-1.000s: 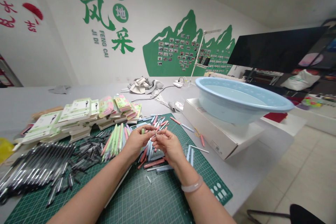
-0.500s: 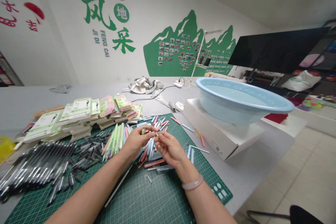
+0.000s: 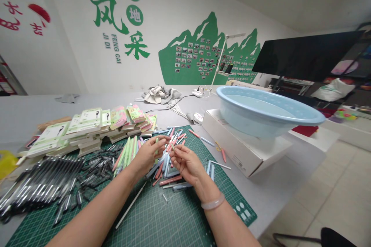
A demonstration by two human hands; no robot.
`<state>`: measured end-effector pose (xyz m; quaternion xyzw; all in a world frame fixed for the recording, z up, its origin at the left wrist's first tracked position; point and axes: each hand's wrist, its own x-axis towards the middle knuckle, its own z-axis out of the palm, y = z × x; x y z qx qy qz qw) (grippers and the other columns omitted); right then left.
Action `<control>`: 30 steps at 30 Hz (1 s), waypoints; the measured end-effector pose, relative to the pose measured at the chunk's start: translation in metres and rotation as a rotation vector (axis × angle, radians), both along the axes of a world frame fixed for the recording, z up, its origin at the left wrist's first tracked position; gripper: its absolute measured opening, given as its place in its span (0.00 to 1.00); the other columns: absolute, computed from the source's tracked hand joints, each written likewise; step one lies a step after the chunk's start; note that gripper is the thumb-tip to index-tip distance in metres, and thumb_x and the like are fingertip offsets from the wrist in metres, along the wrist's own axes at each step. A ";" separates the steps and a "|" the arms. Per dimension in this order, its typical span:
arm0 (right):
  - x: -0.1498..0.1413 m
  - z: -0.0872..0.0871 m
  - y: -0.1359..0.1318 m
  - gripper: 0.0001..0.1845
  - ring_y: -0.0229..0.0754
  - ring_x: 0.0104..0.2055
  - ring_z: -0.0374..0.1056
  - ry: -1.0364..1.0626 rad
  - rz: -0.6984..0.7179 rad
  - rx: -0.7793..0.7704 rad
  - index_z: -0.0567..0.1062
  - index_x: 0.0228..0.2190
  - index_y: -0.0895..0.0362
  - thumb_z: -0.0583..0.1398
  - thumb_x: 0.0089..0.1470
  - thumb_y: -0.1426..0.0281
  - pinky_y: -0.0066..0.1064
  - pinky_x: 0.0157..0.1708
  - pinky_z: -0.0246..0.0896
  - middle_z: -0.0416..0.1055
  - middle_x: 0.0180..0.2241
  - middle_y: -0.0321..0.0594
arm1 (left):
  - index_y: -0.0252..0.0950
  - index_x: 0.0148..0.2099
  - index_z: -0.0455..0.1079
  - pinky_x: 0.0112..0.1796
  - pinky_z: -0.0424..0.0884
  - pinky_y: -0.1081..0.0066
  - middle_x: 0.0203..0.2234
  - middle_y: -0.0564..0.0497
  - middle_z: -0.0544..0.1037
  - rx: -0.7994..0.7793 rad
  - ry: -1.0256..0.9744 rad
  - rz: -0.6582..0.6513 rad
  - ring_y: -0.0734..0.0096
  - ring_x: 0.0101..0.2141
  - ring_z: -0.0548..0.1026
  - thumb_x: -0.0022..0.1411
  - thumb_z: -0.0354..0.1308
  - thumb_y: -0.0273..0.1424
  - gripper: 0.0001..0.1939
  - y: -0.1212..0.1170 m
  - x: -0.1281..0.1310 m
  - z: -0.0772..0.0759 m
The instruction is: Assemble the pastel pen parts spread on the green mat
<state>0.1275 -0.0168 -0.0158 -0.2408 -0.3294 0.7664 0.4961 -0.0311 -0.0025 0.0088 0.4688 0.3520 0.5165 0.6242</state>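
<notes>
Just drawn apart above a green cutting mat (image 3: pixel 179 218): left hand (image 3: pixel 148 154) and right hand (image 3: pixel 187 162).
Well left of the grip, rows of black pens (image 3: pixel 43 181); just left, a bundle of green pens (image 3: pixel 127 154). In the left hand, with fingers curled nearly closed, a green piece (image 3: pixel 157 144); below the grip, a heap of coloured pens (image 3: pixel 170 180). In the right hand, between pinched thumb and forefinger, a smaller pale green piece (image 3: pixel 173 148). Well right, a blue basin (image 3: pixel 246 121). Fingertips meeting half a second ago, a gap between now: apparently two separate pieces.
</notes>
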 end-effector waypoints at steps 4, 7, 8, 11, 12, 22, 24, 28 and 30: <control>-0.001 -0.002 0.000 0.13 0.32 0.27 0.71 -0.064 -0.029 0.010 0.71 0.33 0.58 0.66 0.45 0.67 0.20 0.27 0.64 0.75 0.30 0.40 | 0.30 0.34 0.73 0.30 0.66 0.76 0.29 0.49 0.73 -0.070 -0.137 0.051 0.75 0.30 0.69 0.54 0.59 0.39 0.14 0.005 -0.004 -0.001; -0.005 -0.005 0.000 0.13 0.32 0.26 0.70 -0.144 -0.063 0.054 0.72 0.32 0.59 0.66 0.43 0.66 0.21 0.26 0.63 0.75 0.29 0.41 | 0.31 0.31 0.71 0.22 0.62 0.78 0.22 0.52 0.71 -0.101 -0.054 0.140 0.78 0.22 0.66 0.54 0.57 0.45 0.19 0.007 -0.006 -0.004; -0.006 -0.006 0.000 0.13 0.32 0.26 0.69 -0.172 -0.082 0.074 0.73 0.31 0.59 0.66 0.43 0.66 0.21 0.26 0.63 0.74 0.28 0.40 | 0.32 0.30 0.70 0.18 0.58 0.79 0.18 0.55 0.67 -0.113 -0.032 0.160 0.80 0.18 0.63 0.53 0.57 0.47 0.20 0.007 -0.006 -0.005; -0.009 -0.010 0.002 0.13 0.31 0.23 0.65 -0.244 -0.146 0.139 0.74 0.28 0.60 0.67 0.41 0.65 0.22 0.23 0.60 0.71 0.23 0.35 | 0.33 0.30 0.67 0.14 0.45 0.81 0.12 0.61 0.56 -0.144 -0.074 0.136 0.85 0.12 0.51 0.52 0.57 0.48 0.21 0.008 -0.007 -0.006; -0.009 -0.011 0.003 0.12 0.31 0.22 0.63 -0.265 -0.163 0.159 0.74 0.27 0.60 0.67 0.41 0.65 0.22 0.22 0.59 0.70 0.22 0.34 | 0.33 0.30 0.67 0.14 0.45 0.82 0.12 0.61 0.54 -0.146 -0.113 0.116 0.86 0.12 0.50 0.52 0.58 0.48 0.20 0.009 -0.007 -0.006; -0.010 -0.009 0.004 0.09 0.31 0.20 0.60 -0.359 -0.215 0.219 0.75 0.26 0.60 0.65 0.42 0.67 0.24 0.21 0.55 0.68 0.20 0.33 | 0.31 0.30 0.65 0.16 0.55 0.84 0.16 0.59 0.61 -0.146 -0.341 0.138 0.85 0.16 0.58 0.51 0.62 0.41 0.17 0.011 -0.006 -0.008; -0.010 -0.009 0.004 0.09 0.32 0.20 0.60 -0.368 -0.229 0.224 0.74 0.26 0.60 0.65 0.42 0.67 0.24 0.20 0.55 0.68 0.20 0.33 | 0.31 0.30 0.65 0.16 0.57 0.84 0.16 0.59 0.61 -0.129 -0.311 0.131 0.85 0.16 0.59 0.52 0.62 0.40 0.16 0.010 -0.004 -0.008; -0.010 -0.008 0.004 0.09 0.32 0.18 0.61 -0.423 -0.289 0.248 0.74 0.25 0.60 0.65 0.42 0.67 0.24 0.18 0.55 0.68 0.18 0.33 | 0.32 0.31 0.66 0.20 0.64 0.83 0.19 0.57 0.66 -0.102 -0.192 0.138 0.83 0.19 0.65 0.52 0.62 0.40 0.15 0.006 0.001 -0.009; -0.009 -0.007 0.004 0.09 0.33 0.18 0.61 -0.439 -0.328 0.264 0.74 0.26 0.60 0.65 0.41 0.67 0.24 0.18 0.55 0.69 0.18 0.33 | 0.33 0.33 0.67 0.20 0.67 0.82 0.21 0.56 0.68 -0.113 -0.130 0.140 0.82 0.21 0.68 0.51 0.62 0.39 0.14 0.004 0.002 -0.010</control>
